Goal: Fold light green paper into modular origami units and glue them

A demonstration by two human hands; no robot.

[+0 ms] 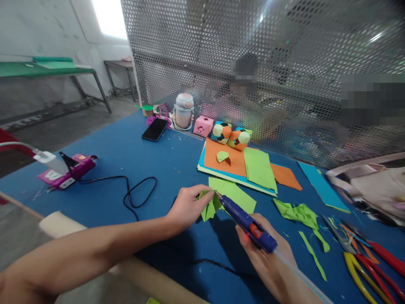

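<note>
Near the middle of the blue table, my left hand (pixel 190 207) pinches a folded green paper piece (pixel 209 210) between thumb and fingers. My right hand (pixel 268 253) is wrapped round a dark blue glue gun (pixel 245 219) with an orange part and a small red light. The gun's tip meets or nearly meets the top of the folded piece, beside my left fingertips. A flat green sheet (pixel 245 195) lies just behind the gun. Farther back, a small green folded piece (pixel 222 156) rests on the orange paper (pixel 215 152) atop a stack of coloured sheets.
A purple power strip (pixel 76 171) and black cable lie left; a phone (pixel 155 129), a bottle (pixel 184 112) and paper shapes (pixel 230 136) stand behind. Green scraps (pixel 297 212), scissors (pixel 354 257) and a bag (pixel 379 185) are at right. A perforated metal screen (pixel 196 55) backs the table.
</note>
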